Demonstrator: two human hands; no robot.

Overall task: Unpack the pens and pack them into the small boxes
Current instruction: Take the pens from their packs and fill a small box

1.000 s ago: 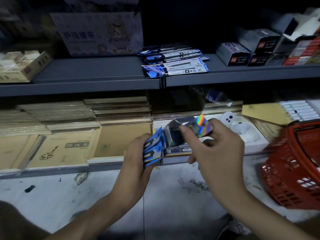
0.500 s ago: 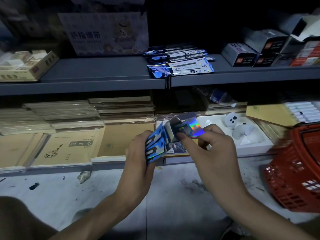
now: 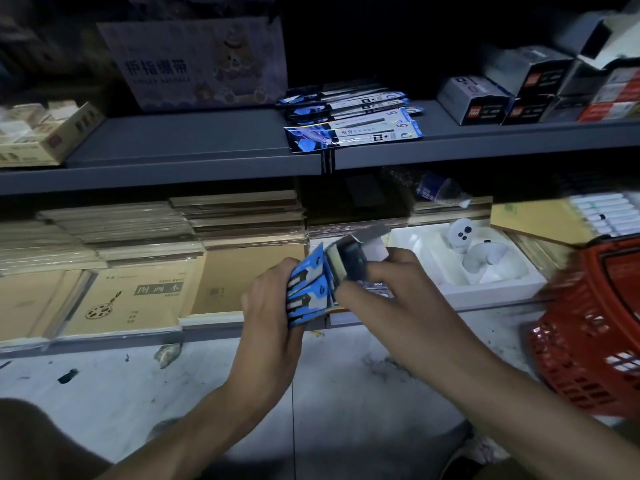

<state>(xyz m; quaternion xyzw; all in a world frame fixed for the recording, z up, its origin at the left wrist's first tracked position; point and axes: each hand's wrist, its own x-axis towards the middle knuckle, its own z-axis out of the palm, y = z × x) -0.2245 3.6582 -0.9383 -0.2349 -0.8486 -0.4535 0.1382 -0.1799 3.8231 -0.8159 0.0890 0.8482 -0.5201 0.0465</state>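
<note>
My left hand [image 3: 270, 317] grips a small blue, black and white box [image 3: 308, 292] from the left side. The box's top end is open, with grey flaps [image 3: 360, 244] standing up. My right hand [image 3: 388, 292] holds the open end, fingers pressed on the flaps and the dark inside. No loose pen shows in either hand. Several flat blue and white pen packs [image 3: 353, 123] lie stacked on the grey upper shelf [image 3: 190, 150], above and behind the box.
A red plastic basket [image 3: 595, 341] stands at the right on the pale floor. Brown notebooks [image 3: 131, 299] fill the lower shelf at left. A white tray with white devices [image 3: 478, 258] sits right of my hands. Small boxes [image 3: 526, 88] line the upper shelf's right end.
My right hand has pushed the shiny holographic flap down toward the box's open end; its rainbow face no longer shows. Both hands stay at the box.
</note>
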